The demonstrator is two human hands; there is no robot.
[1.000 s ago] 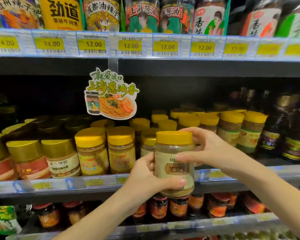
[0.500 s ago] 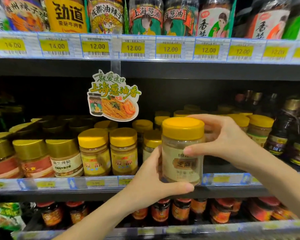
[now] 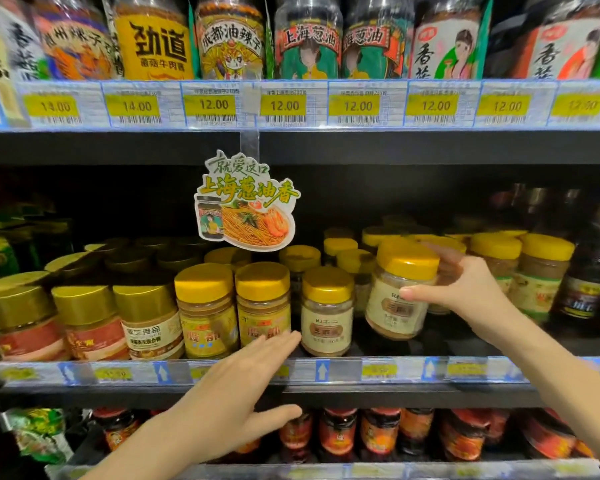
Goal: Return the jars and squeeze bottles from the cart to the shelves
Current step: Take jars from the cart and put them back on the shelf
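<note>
Where the middle shelf [image 3: 326, 370] carries rows of yellow-lidded stock [image 3: 205, 306], a gap lies just right of a matching pot [image 3: 326, 313], and the jar [image 3: 392, 306] hangs tilted over it, not yet set down. The left hand [image 3: 229, 403] hovers flat before the shelf edge, fingers straight, holding nothing. The right hand [image 3: 465, 289] has its grip round the jar's body, thumb on the label. Likely plastic, powder-filled, the jar should be light, stiff and slightly slick; the body below the lid [image 3: 407, 259] seems the surest hold.
</note>
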